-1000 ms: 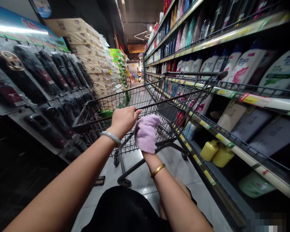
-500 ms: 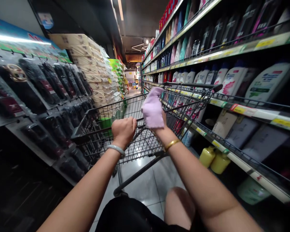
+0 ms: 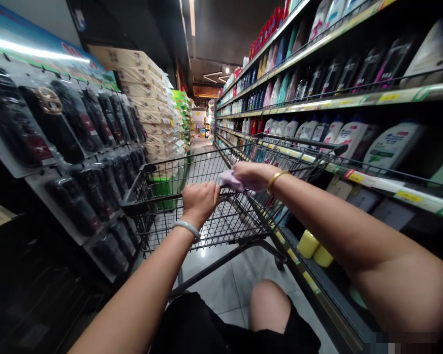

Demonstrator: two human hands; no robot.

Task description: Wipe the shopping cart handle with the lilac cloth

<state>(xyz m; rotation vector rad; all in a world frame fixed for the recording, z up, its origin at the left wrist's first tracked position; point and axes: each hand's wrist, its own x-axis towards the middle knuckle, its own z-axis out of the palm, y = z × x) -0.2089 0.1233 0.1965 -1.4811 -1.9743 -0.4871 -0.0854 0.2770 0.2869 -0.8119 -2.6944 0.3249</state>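
On the cart handle (image 3: 163, 199), my left hand (image 3: 200, 200) clenches while my right hand (image 3: 248, 170) grips lilac cloth (image 3: 232, 181), likely soft, best held bunched.

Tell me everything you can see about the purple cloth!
The purple cloth is pale, soft-looking fabric, crumpled rather than flat. The right hand holds it from above, hiding part of it, and it appears to touch the black cart handle, beside the left hand. Its full shape can't be seen.
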